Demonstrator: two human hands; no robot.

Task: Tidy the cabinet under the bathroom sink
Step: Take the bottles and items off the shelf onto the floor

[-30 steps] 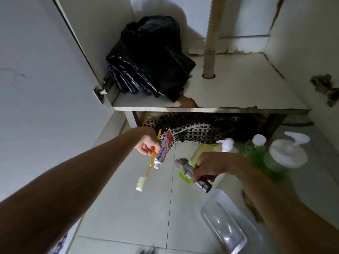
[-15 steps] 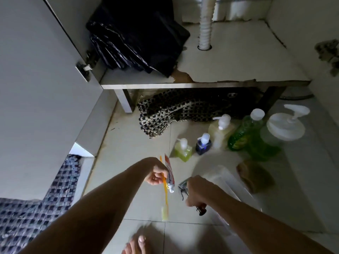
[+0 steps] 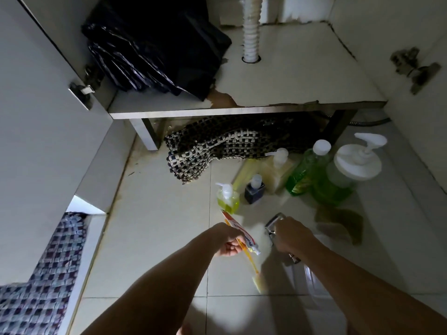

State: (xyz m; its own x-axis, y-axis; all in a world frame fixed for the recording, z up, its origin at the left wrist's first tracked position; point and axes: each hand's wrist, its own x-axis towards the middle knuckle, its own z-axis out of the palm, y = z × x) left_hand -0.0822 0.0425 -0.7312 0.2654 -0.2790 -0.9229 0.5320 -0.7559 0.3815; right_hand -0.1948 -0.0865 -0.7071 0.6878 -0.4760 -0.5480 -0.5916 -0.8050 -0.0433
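Metal sprayer [image 3: 274, 222] gripped right hand [image 3: 291, 235]; left hand [image 3: 228, 243] holds toothpaste [image 3: 238, 232].

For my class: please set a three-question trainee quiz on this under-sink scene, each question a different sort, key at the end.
1. True or false: the left hand holds both the orange toothbrush and the red-and-white toothpaste tube.
2. What does the right hand grip? A sponge; B chrome metal sprayer head; C bottle.
3. Fill in: the crumpled black plastic bag lies on the cabinet ____.

Key: 1 true; 2 B; 3 shelf.
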